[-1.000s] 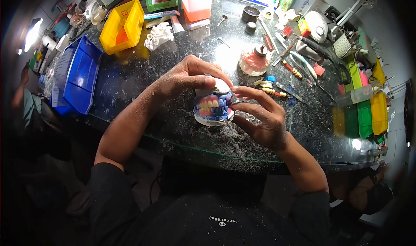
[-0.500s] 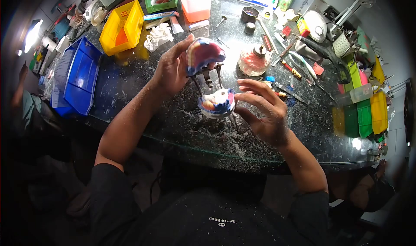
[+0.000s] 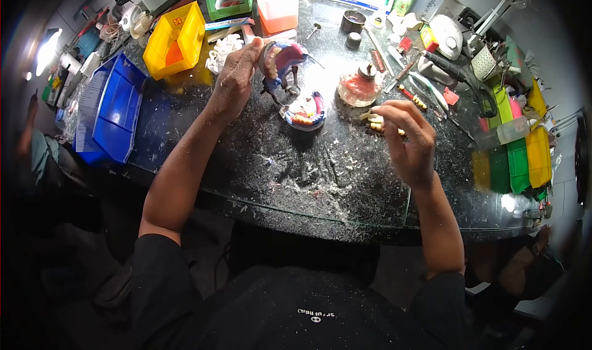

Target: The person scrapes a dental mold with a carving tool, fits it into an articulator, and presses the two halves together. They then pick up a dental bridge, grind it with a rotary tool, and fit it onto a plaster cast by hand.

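My left hand is closed around the upper half of a hinged dental articulator. The upper denture model, with pink and blue wax and a row of teeth, is tilted up in it. Below lies the lower model, with pink and blue wax and some teeth, on or just above the bench. My right hand is off to the right, fingers bent and fingertips together. A small pale piece shows at those fingertips, too small to name. Yellowish tooth-like segments lie just under the hand.
White shavings cover the dark bench. A glass spirit burner stands beyond my right hand, with carving tools around it. Blue and yellow bins stand at left. A handpiece lies at right.
My right hand has left the lower model and moved right, fingers drawn together. The articulator has shifted up and away from me, its upper half turned more sideways in my left hand.
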A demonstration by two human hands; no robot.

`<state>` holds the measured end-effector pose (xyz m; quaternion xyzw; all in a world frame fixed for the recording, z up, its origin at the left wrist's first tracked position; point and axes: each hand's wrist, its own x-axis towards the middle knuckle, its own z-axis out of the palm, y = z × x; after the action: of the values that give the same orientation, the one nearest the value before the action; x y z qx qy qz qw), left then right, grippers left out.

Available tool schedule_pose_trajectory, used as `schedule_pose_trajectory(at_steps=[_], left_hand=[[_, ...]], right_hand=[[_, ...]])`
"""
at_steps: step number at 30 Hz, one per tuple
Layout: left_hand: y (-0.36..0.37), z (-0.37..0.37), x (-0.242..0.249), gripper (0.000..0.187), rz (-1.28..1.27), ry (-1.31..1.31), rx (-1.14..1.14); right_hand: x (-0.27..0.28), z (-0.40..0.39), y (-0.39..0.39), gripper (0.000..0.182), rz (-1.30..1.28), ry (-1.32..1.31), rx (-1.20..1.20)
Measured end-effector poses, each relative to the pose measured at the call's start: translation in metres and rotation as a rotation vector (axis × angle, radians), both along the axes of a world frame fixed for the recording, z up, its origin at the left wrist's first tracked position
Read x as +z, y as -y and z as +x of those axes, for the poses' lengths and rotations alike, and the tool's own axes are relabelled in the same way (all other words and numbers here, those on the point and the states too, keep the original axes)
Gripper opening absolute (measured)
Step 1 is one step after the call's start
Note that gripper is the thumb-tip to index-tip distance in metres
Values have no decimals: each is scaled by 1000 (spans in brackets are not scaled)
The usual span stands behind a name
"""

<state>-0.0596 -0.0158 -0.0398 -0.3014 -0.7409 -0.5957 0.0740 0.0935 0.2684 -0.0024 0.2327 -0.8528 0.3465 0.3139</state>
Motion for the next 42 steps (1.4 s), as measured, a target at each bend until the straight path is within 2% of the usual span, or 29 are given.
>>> schedule_pose_trajectory(at_steps=[1,4,8,9,13,16,17,20,24,25,28,30,32,33,36,38,40,42], left_hand=[[-1,2,6,36,90,79,-37],[-13,14,27,29,407,422,-65],[-9,0,19,25,571,554,-154],[-8,1,20,25,590,578,-144],[-6,-8,14,29,630,646,-229],[-9,13,31,38,519,489,-291],[0,-14,5,46,507,551,-211],[-9,-9,10,48,542,475,-259],[-9,-8,11,50,529,456,-197],[-12,-4,14,51,557,452,-152],[-7,-8,10,49,516,383,-75],[-5,-7,8,36,518,371,-12],[-6,-1,12,29,486,327,44],[-9,2,16,21,506,338,67],[-8,-4,10,22,551,328,48],[-11,2,14,24,551,332,26],[-11,2,13,25,541,292,20],[-12,2,12,31,510,319,41]], right_hand=[[5,-2,0,13,51,-86,-43],[7,-5,-12,8,78,-118,-90],[12,-5,-21,9,-106,-82,-224],[13,-8,-29,9,47,-165,-253],[21,-4,-40,8,151,-85,-313],[13,-12,-50,8,111,-67,-383],[13,-9,-47,7,-14,-17,-410],[7,-18,-59,9,98,-237,-301],[11,-9,-59,8,127,10,-504],[9,-11,-64,5,79,173,-515],[-5,-18,-65,4,-85,-71,-448],[-6,-22,-59,10,-249,-62,-372],[-18,-25,-74,13,-145,11,-310],[-11,-17,-68,15,-151,186,-357],[-13,-19,-67,15,-177,94,-379],[-6,-18,-60,21,-139,-83,-285],[-8,-20,-68,16,59,-158,-243],[-13,-21,-64,8,-48,-96,-327]])
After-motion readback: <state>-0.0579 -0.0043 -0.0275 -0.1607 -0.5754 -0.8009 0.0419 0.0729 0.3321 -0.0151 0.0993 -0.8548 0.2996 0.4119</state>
